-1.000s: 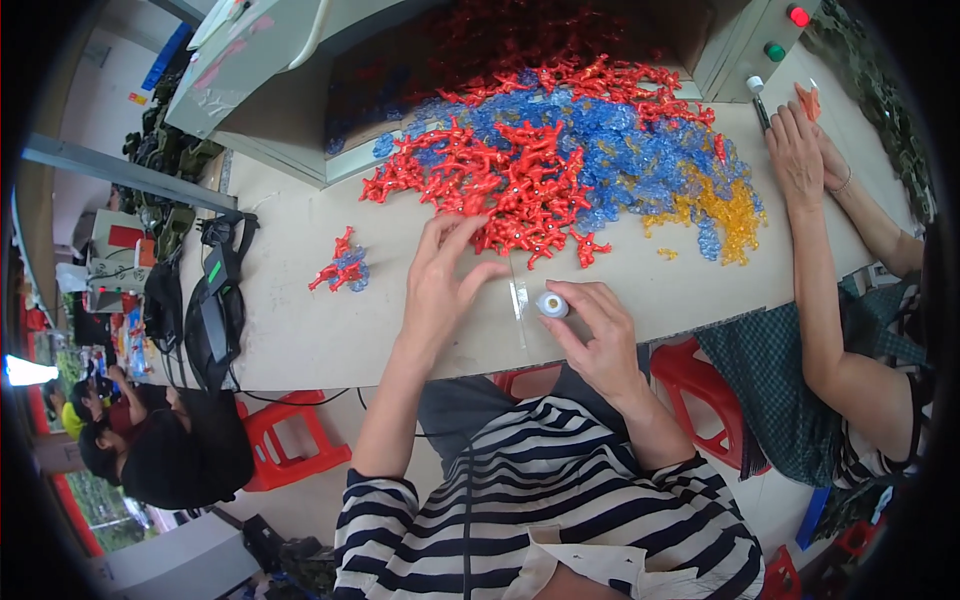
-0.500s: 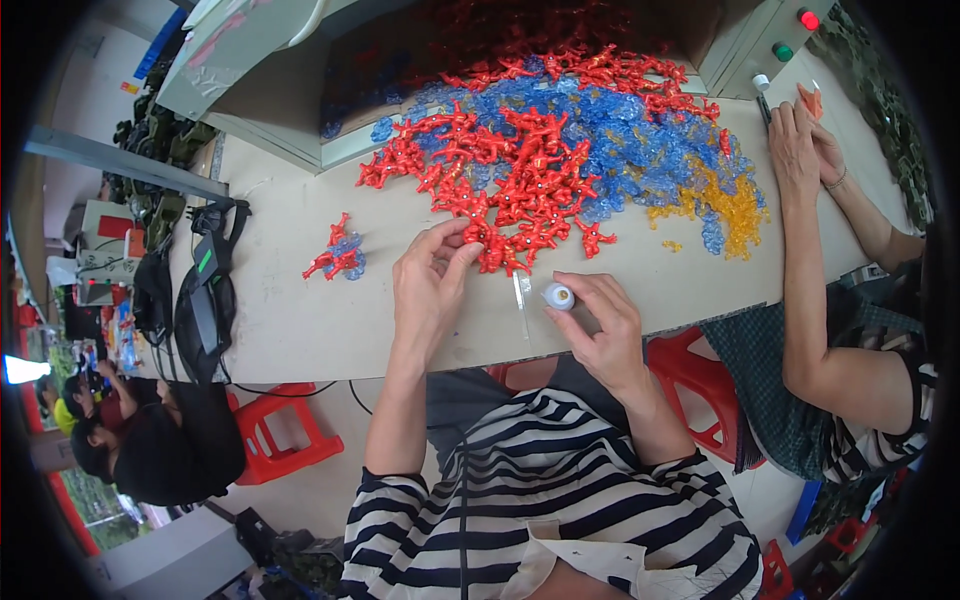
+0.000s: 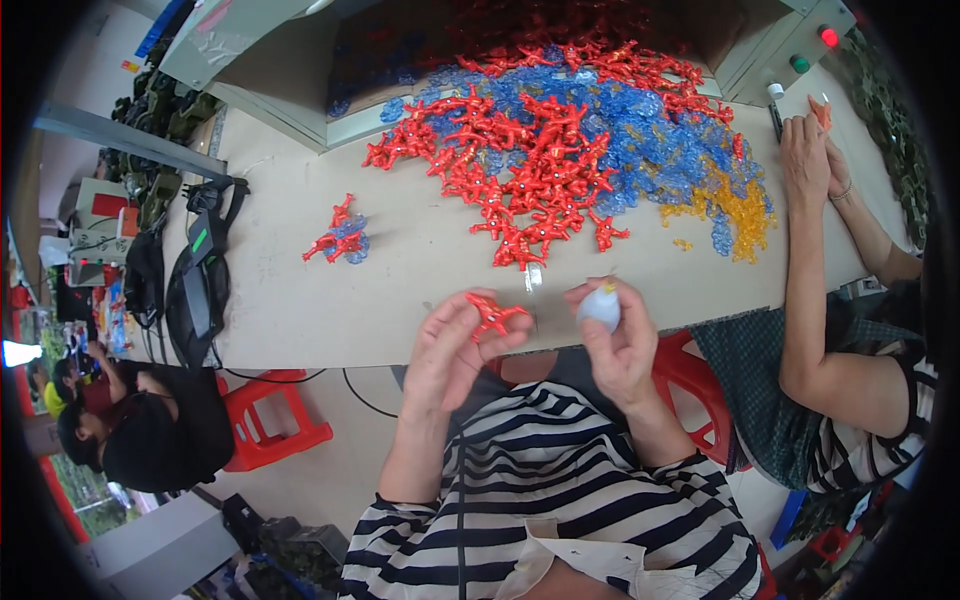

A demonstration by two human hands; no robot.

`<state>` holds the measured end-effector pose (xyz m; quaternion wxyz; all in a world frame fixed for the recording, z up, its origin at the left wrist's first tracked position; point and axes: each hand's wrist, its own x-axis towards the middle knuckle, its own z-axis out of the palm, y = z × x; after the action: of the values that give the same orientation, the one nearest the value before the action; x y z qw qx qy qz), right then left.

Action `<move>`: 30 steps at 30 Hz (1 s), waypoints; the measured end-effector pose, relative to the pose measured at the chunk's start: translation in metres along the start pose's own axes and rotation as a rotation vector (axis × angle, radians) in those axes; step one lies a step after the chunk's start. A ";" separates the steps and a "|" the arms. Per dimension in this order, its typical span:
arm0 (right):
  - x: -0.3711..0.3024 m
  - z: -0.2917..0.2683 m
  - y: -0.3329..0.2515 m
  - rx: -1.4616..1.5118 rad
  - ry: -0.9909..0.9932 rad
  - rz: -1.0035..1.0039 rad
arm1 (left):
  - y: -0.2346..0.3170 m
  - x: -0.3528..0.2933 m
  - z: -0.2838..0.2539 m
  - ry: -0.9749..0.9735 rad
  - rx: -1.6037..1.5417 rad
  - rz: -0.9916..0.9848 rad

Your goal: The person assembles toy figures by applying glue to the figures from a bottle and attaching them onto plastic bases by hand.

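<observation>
Between the thumb and fingers of my left hand [image 3: 452, 350] is a small red plastic figure [image 3: 490, 314], held over the table's near edge. My right hand [image 3: 625, 345] grips a small whitish squeeze bottle [image 3: 600, 306] with a yellowish tip, pointing up and away from me. The two hands are apart, with the bottle just right of the figure. Beyond them lies a big heap of similar red figures [image 3: 530, 190]. Clear blue plastic pieces [image 3: 650, 145] and some yellow pieces [image 3: 745, 215] spread behind and to the right of it.
A small group of red figures and blue pieces [image 3: 340, 240] lies left on the table [image 3: 280, 310]. Black straps and a dark device [image 3: 205, 270] rest at the left edge. A grey booth [image 3: 260, 90] stands behind the heap. A co-worker's hands [image 3: 815, 155] work at the right.
My left hand has taken a red figure from the heap's near edge and drawn it back toward me. My right hand has shifted slightly right, and the bottle's tip now points more upward.
</observation>
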<state>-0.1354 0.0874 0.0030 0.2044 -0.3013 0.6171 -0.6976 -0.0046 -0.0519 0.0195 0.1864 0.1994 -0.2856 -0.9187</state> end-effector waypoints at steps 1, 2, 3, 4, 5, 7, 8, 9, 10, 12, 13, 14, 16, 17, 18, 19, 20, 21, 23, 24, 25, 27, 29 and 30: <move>-0.003 0.003 -0.002 -0.051 -0.053 -0.038 | -0.007 -0.003 0.003 -0.019 -0.021 -0.020; -0.004 0.008 -0.005 -0.063 -0.052 -0.037 | -0.013 -0.006 0.006 -0.024 -0.030 -0.022; -0.003 0.015 -0.007 -0.134 -0.028 -0.111 | -0.018 -0.009 0.008 0.017 0.029 0.007; -0.001 0.021 -0.008 -0.204 -0.005 -0.186 | -0.022 -0.010 0.010 0.058 0.090 0.036; 0.001 0.024 -0.008 -0.285 0.011 -0.284 | -0.025 -0.012 0.013 0.028 0.029 0.038; -0.001 0.028 -0.004 -0.302 0.003 -0.276 | -0.037 -0.016 0.011 0.023 0.081 0.104; -0.003 0.029 -0.003 -0.314 -0.002 -0.264 | -0.041 -0.017 0.011 0.022 0.139 0.167; -0.006 0.029 -0.003 -0.313 -0.007 -0.265 | -0.040 -0.017 0.013 0.065 0.193 0.117; -0.011 0.028 -0.004 -0.230 -0.001 -0.158 | -0.039 -0.018 0.010 0.069 0.193 0.120; -0.018 0.024 -0.006 -0.145 -0.001 -0.046 | -0.036 -0.019 -0.001 0.056 0.199 0.044; -0.021 0.021 -0.010 -0.039 0.058 0.004 | -0.036 -0.019 0.000 0.062 0.200 0.044; -0.023 0.016 -0.013 0.067 0.117 0.054 | -0.034 -0.018 0.004 0.034 0.068 0.032; -0.022 -0.003 -0.022 0.059 0.108 0.090 | -0.031 -0.021 0.004 0.017 -0.057 0.022; -0.018 -0.014 -0.031 -0.102 -0.020 -0.015 | -0.031 -0.023 0.000 -0.022 -0.157 -0.048; -0.015 -0.021 -0.036 -0.268 -0.143 -0.121 | -0.034 -0.024 -0.004 -0.065 -0.258 -0.122; -0.012 -0.021 -0.036 -0.247 -0.121 -0.187 | -0.037 -0.024 -0.006 -0.062 -0.258 -0.126; -0.010 -0.021 -0.037 -0.246 -0.119 -0.183 | -0.040 -0.025 -0.009 -0.076 -0.326 -0.143; -0.008 -0.022 -0.040 -0.284 -0.146 -0.250 | -0.042 -0.025 -0.010 -0.094 -0.396 -0.163; -0.008 -0.022 -0.042 -0.325 -0.171 -0.315 | -0.044 -0.025 -0.010 -0.098 -0.406 -0.175; -0.008 -0.021 -0.042 -0.353 -0.180 -0.318 | -0.044 -0.025 -0.011 -0.099 -0.415 -0.176; -0.009 -0.020 -0.042 -0.379 -0.190 -0.322 | -0.044 -0.026 -0.011 -0.099 -0.415 -0.178; -0.011 -0.019 -0.039 -0.374 -0.190 -0.318 | -0.044 -0.027 -0.012 -0.071 -0.342 -0.175; -0.011 -0.018 -0.038 -0.367 -0.190 -0.315 | -0.044 -0.026 -0.013 -0.080 -0.338 -0.179; -0.011 -0.017 -0.039 -0.379 -0.188 -0.313 | -0.044 -0.026 -0.013 -0.089 -0.335 -0.184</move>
<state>-0.1359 0.1131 0.0384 0.0904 -0.4893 0.6612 -0.5615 0.0138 -0.0123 -0.0097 0.1192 0.1503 -0.1173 -0.9744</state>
